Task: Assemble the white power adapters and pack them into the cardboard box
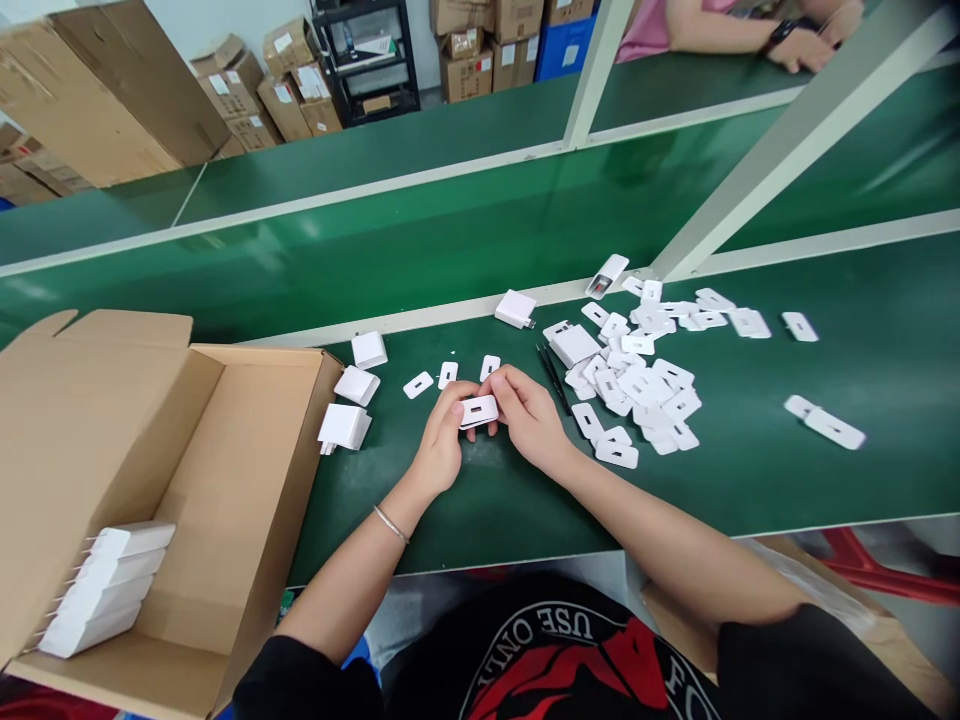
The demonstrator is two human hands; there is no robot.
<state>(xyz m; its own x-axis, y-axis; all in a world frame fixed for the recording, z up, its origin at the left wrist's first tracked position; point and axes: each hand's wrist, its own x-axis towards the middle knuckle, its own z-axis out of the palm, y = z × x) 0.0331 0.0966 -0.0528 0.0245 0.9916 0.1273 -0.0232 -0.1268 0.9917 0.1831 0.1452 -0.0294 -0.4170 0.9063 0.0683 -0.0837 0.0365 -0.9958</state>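
Observation:
Between my two hands, above the green table, is a white faceplate (pixel 478 411) with a small dark slot in its middle. My left hand (pixel 441 440) grips its left end between thumb and fingers. My right hand (pixel 531 418) pinches its upper right corner, with fingertips showing underneath. Just beyond my fingers lie loose plates of the same kind, one a slotted plate (pixel 448 375). To the right of my right hand are black tweezers (pixel 553 380) and a heap of white slotted plates (pixel 637 385), with a white charger body (pixel 574 345) on its left side.
An open cardboard box (pixel 247 450) on the left holds a row of white chargers (pixel 112 585). Several chargers (pixel 357 385) stand beside it. Behind the table runs a green partition (pixel 360 260) with a slanting white post (pixel 795 130). A co-worker's hand (pixel 802 48) rests beyond it.

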